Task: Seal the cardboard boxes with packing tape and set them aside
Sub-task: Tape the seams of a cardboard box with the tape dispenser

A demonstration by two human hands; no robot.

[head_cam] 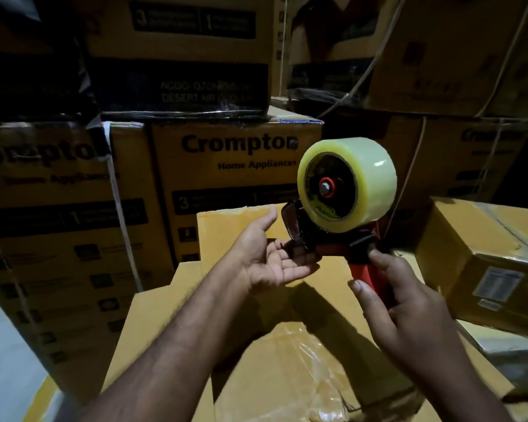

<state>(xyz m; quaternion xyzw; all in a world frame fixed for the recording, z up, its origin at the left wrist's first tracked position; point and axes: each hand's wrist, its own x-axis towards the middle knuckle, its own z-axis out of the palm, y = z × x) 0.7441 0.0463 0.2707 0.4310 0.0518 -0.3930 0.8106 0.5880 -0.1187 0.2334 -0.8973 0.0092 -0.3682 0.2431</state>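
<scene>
Box point(171, 324) is nearest, plain brown, right under both forearms, with crinkled clear film or old tape on the near part of its top. I can't tell if its seam is sealed. A brown panel stands at its far edge, either a raised flap or another box. The right hand point(400, 303) is wrapped around the red handle of the tape gun point(333, 239), held up in the air above the box and not touching it. The roll point(348, 181) looks nearly full. The left hand point(272, 260) is palm up with loose fingers, holding nothing. Its fingertips are at the gun's front end, probably feeling for the tape end, but contact is unclear. A small box point(482, 260) sits to the right with glossy strips on it, possibly already taped and set aside. Printed cartons point(226, 166) are stacked behind. Progress looks early: no tape is pulled out or stuck down yet. The strip still has to be started and run along the seam, then the box moved off.
</scene>
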